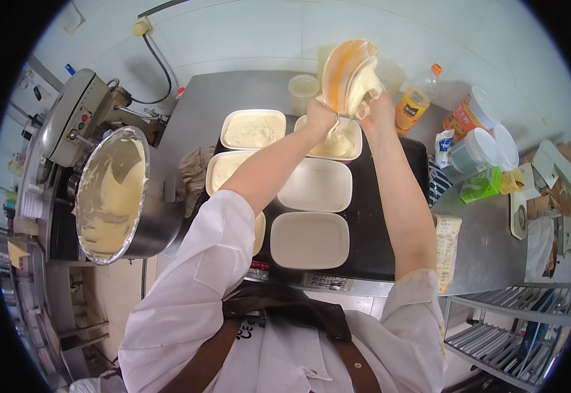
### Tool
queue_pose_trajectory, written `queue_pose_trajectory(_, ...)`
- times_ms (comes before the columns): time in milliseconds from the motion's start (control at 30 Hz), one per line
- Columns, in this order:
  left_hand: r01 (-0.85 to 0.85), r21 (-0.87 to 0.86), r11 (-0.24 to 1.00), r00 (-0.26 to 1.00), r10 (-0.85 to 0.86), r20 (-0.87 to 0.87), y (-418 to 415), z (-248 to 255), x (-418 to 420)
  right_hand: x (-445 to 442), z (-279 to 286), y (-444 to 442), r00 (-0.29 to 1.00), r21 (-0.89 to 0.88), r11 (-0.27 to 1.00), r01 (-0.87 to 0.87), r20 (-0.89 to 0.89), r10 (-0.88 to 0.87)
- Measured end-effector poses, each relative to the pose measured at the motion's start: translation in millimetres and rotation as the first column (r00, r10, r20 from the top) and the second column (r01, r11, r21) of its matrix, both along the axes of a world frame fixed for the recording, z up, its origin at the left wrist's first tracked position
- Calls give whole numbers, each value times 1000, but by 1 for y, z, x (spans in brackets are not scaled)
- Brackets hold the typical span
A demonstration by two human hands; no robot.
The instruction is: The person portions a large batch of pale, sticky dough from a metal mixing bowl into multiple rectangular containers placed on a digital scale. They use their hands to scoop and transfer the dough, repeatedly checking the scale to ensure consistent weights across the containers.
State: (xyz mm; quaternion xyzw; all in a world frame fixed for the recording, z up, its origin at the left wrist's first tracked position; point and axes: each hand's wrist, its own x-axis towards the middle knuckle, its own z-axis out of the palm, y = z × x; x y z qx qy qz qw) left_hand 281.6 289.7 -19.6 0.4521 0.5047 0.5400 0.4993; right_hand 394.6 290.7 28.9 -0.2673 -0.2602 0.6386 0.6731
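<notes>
An orange plastic bowl is tipped on its side above the far right white container. Thick cream-coloured batter runs from it into that container. My left hand grips the bowl's lower left side. At the right, my right hand is up against the batter-coated side, its fingers hidden by batter. Batter lies in the far left container, the middle left container and the partly hidden near left one. The middle right container and near right container are bare inside.
The containers stand on a black tray, with a keypad at its front. Left are a steel mixing bowl with batter, a stand mixer and a cloth. Right stand a juice bottle, tubs and a green carton.
</notes>
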Motion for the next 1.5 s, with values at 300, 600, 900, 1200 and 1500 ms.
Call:
queue_pose_trajectory(300, 221, -129, 967, 920, -163, 357, -6, 29, 0, 2, 7, 2, 999, -95, 995, -41, -36, 38)
queue_pose_trajectory(600, 398, -126, 909, 850, -313, 422, 13, 22, -15, 10, 12, 8, 993, -110, 991, -77, -100, 66)
queue_pose_trajectory(900, 439, -194, 877, 735, -226, 639, 4, 23, -3, -7, 9, 14, 995, -114, 991, -77, -70, 69)
queue_pose_trajectory(1200, 476, -141, 868, 526, -153, 837, 17, 46, -3, -30, 34, -8, 997, -79, 995, -67, -32, 65)
queue_pose_trajectory(1500, 392, 176, 903, 474, -362, 803, -43, 143, -115, -144, 119, -55, 970, 46, 976, -211, 130, 204)
